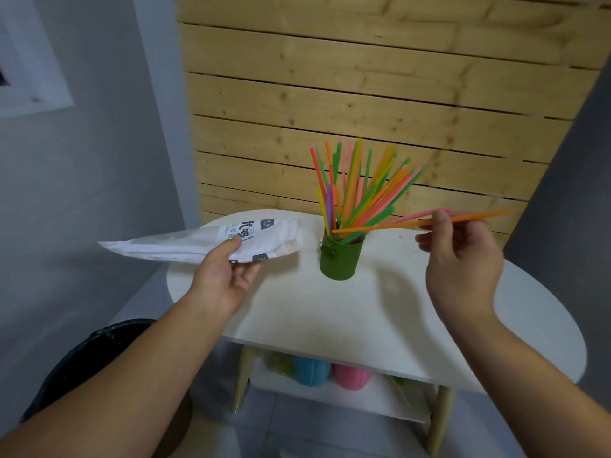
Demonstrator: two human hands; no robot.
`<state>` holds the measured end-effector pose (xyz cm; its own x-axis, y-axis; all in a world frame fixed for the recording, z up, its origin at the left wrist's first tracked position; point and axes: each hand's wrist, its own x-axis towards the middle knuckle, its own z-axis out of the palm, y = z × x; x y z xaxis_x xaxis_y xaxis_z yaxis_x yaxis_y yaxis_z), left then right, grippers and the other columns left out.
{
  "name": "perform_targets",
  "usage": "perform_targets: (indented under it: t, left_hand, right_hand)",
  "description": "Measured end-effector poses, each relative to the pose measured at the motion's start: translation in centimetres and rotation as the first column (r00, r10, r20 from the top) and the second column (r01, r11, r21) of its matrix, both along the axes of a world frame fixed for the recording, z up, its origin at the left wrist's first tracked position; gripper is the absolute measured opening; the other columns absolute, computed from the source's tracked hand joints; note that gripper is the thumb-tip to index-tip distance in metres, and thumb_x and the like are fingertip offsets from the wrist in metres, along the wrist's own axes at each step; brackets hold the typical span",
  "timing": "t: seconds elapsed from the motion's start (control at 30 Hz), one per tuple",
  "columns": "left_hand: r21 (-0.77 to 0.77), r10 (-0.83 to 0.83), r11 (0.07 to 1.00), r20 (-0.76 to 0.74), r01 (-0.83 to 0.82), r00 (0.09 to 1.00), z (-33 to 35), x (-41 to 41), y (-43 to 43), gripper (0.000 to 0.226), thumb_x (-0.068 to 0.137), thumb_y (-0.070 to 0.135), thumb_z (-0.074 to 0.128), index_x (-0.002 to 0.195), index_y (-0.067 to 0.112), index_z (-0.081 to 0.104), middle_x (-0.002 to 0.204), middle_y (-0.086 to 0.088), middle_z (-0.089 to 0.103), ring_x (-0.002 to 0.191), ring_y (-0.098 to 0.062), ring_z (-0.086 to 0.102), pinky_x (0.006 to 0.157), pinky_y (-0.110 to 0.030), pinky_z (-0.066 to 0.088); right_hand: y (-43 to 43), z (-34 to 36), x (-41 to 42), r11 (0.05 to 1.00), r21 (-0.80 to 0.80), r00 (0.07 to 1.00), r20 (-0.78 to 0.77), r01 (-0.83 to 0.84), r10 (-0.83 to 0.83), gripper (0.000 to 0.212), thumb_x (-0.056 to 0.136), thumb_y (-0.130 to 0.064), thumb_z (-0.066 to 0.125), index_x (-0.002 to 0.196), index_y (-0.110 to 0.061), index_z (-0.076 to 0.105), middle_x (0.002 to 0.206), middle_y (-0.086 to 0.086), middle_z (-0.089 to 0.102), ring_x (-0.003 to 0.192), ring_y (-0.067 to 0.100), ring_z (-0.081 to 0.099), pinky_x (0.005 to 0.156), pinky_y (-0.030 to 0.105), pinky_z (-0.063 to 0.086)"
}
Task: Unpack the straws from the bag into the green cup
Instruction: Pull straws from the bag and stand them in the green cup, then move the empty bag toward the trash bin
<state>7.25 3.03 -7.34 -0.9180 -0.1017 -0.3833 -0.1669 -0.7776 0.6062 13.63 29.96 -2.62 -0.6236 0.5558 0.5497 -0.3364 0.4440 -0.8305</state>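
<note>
Orange and pink straws [396,224] are pinched in the right hand [463,259], thumb over fingers. They're up in the air just right of the cup [340,259], with their far tips reaching over its rim.

What I reckon could go wrong: the cup's already stuffed with a bunch [357,186] fanning out every which way. Poking these in sideways could snag the leaning ones and flick a few out. It could also nudge the cup over, since it looks light and top-heavy. The pinch sits nearer the right end too, so the long free part can droop or splay and miss the opening.

Right now they lie close to level, long axis running left-right across the view. The tips point left at the cup and a touch downward. I'd guess they need tipping toward vertical to drop in clean. The bunch stands upright-ish, leaning mostly right.

The left hand [228,276] grips the white bag [198,241] by its lower edge, above the left end of the worktop [330,319]. The bag is roughly level, crumpled end toward the cup. Can't tell if anything's left inside.

Under the worktop, a shelf [380,396] holds a blue cup [312,370] and a pink cup [352,375]. There's a dark bin [99,352] bottom left.
</note>
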Motion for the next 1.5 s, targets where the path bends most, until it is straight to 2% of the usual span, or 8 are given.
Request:
perform_targets:
  t: [0.2, 0.4, 0.63, 0.97, 1.1, 1.27, 1.4, 1.5]
  left_hand:
    - [-0.011, -0.036, 0.999, -0.012, 0.036, 0.999, 0.1, 0.1, 0.7, 0.039, 0.093, 0.006, 0.066, 0.132, 0.006, 0.060, 0.110, -0.008, 0.075, 0.093, -0.021, 0.074, 0.064, -0.032, 0.064]
    - [-0.030, -0.070, 0.997, -0.015, 0.070, 0.997, -0.2, 0.1, 0.9, 0.040, 0.093, 0.006, 0.066, 0.133, 0.006, 0.060, 0.118, -0.011, 0.074, 0.102, -0.024, 0.073, 0.071, -0.036, 0.064]
    - [-0.051, -0.089, 0.995, -0.017, 0.088, 0.996, -0.4, 0.1, 0.6, 0.038, 0.093, 0.007, 0.066, 0.132, 0.007, 0.062, 0.115, -0.009, 0.076, 0.092, -0.021, 0.075, 0.062, -0.031, 0.063]
    - [-0.052, -0.120, 0.992, -0.051, 0.117, 0.991, 0.0, 0.9, -0.5, 0.019, 0.094, 0.005, 0.063, 0.113, 0.007, 0.066, 0.096, -0.007, 0.078, 0.080, -0.019, 0.076, 0.059, -0.029, 0.062]
    - [-0.068, -0.124, 0.990, -0.071, 0.120, 0.990, 0.6, 1.5, -1.5, 0.017, 0.093, 0.002, 0.063, 0.109, 0.005, 0.067, 0.096, -0.008, 0.078, 0.084, -0.020, 0.076, 0.067, -0.032, 0.064]
    - [-0.062, -0.154, 0.987, -0.101, 0.148, 0.983, 1.2, 3.1, -3.3, 0.019, 0.094, 0.001, 0.061, 0.112, 0.002, 0.066, 0.098, -0.011, 0.078, 0.082, -0.020, 0.077, 0.063, -0.029, 0.063]
    - [-0.090, -0.174, 0.982, -0.109, 0.165, 0.979, 1.2, 4.9, -4.3, 0.026, 0.095, 0.000, 0.059, 0.121, 0.000, 0.064, 0.108, -0.014, 0.077, 0.086, -0.022, 0.078, 0.061, -0.029, 0.062]
    - [-0.109, -0.165, 0.982, -0.095, 0.155, 0.982, 0.7, 6.8, -4.8, 0.033, 0.094, -0.001, 0.060, 0.126, 0.002, 0.063, 0.115, -0.014, 0.076, 0.096, -0.023, 0.076, 0.064, -0.031, 0.063]
  right_hand:
    - [0.4, -0.1, -0.9, 0.964, 0.264, 0.999, 0.037, 0.025, -0.036, 0.026, 0.098, -0.042, 0.053, 0.094, -0.019, 0.066, 0.081, -0.001, 0.073, 0.077, 0.022, 0.071, 0.071, 0.049, 0.057]
    - [-0.3, -0.7, -2.5, 0.868, 0.496, 0.999, 0.038, -0.003, -0.018, 0.047, 0.095, -0.051, 0.048, 0.089, -0.009, 0.067, 0.076, 0.007, 0.073, 0.068, 0.031, 0.068, 0.060, 0.046, 0.055]
    - [-1.3, -2.2, -5.4, 0.910, 0.392, 0.982, 0.178, -0.134, 0.068, 0.032, 0.091, -0.045, 0.062, 0.080, -0.015, 0.067, 0.072, 0.000, 0.073, 0.070, 0.025, 0.069, 0.066, 0.045, 0.056]
    - [-2.4, -2.4, -5.9, 0.854, 0.473, 0.962, 0.250, -0.218, 0.108, 0.033, 0.087, -0.049, 0.062, 0.082, -0.018, 0.073, 0.068, -0.002, 0.070, 0.067, 0.019, 0.065, 0.065, 0.040, 0.054]
    - [-2.4, -1.5, -5.5, 0.891, 0.397, 0.944, 0.319, -0.219, 0.090, 0.039, 0.080, -0.053, 0.072, 0.102, -0.021, 0.069, 0.068, -0.006, 0.069, 0.072, 0.017, 0.068, 0.070, 0.039, 0.055]
    - [-2.1, -1.6, -2.2, 0.928, 0.316, 0.908, 0.414, -0.200, 0.055, 0.045, 0.079, -0.056, 0.071, 0.070, -0.015, 0.056, 0.059, 0.002, 0.068, 0.062, 0.021, 0.068, 0.064, 0.043, 0.056]
    - [-4.2, -1.5, 0.2, 0.888, 0.034, 0.780, 0.494, -0.459, 0.385, 0.053, 0.094, -0.046, 0.060, 0.067, 0.000, 0.063, 0.058, 0.010, 0.071, 0.058, 0.029, 0.070, 0.070, 0.054, 0.059]
    - [-7.0, -2.2, 1.7, 0.821, -0.220, 0.625, 0.555, -0.527, 0.549, 0.055, 0.099, -0.046, 0.050, 0.083, 0.004, 0.068, 0.072, 0.018, 0.075, 0.064, 0.032, 0.070, 0.073, 0.053, 0.059]
